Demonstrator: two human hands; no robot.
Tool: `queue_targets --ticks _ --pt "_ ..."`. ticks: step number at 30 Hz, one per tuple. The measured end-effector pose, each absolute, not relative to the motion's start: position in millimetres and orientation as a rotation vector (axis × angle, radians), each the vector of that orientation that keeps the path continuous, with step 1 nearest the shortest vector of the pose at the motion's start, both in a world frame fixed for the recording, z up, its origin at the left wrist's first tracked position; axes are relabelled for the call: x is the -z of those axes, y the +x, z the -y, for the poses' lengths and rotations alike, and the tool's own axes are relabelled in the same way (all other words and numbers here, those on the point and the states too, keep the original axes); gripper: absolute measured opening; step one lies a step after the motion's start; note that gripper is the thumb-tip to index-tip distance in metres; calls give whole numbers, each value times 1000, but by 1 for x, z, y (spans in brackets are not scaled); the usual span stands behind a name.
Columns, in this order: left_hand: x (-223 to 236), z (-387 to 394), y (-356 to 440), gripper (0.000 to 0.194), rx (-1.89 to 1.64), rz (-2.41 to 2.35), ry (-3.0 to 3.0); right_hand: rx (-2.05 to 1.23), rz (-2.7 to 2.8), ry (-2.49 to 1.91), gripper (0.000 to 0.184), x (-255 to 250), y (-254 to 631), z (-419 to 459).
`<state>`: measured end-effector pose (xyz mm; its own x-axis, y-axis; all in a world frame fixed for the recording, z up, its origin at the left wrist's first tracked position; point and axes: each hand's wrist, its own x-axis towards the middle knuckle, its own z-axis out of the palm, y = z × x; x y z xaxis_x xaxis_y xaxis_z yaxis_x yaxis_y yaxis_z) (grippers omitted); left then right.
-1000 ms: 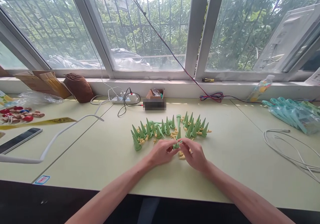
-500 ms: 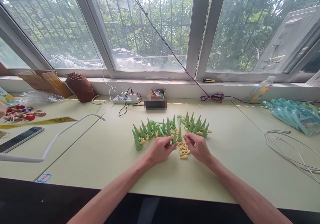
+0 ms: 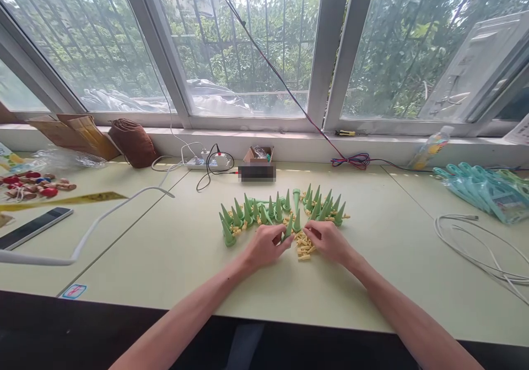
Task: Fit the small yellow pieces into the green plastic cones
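Note:
My left hand [image 3: 266, 244] is closed round a green cone-shaped spike [image 3: 289, 227], which it holds upright, point up, between thumb and fingers. To its right, my right hand [image 3: 329, 241] is pinched, its fingertips beside a second green spike [image 3: 297, 221] that stands on its base. Whatever lies between those fingertips is too small to make out. Small pale-yellow plastic fittings [image 3: 305, 248] lie in a loose pile between the hands. Behind them, several green spikes stand in a left group [image 3: 247, 211] and a right group [image 3: 324, 210], with yellow fittings among them.
A small open box [image 3: 250, 154] and a white power strip [image 3: 202, 163] sit by the windowsill. Left are a phone [image 3: 36, 227] and a white cable [image 3: 124, 207]. A coiled cable [image 3: 479, 249] and bagged teal items [image 3: 483, 191] lie right.
My right hand has shifted very slightly, still pinched beside the pile. The left hand keeps the green spike in nearly the same place.

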<state>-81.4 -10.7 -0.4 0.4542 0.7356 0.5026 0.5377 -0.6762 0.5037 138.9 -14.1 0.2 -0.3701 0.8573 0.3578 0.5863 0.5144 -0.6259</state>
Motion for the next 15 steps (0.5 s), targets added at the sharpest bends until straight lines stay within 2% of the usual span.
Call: queue_targets --ticks 6,15 --pt "1 9 -82 41 -1038 -1105 2412 -500 2105 -1185 25 0 139 14" --pt "-5 8 -81 42 -1072 -1102 2244 -644 2255 -1151 18 -13 145 19"
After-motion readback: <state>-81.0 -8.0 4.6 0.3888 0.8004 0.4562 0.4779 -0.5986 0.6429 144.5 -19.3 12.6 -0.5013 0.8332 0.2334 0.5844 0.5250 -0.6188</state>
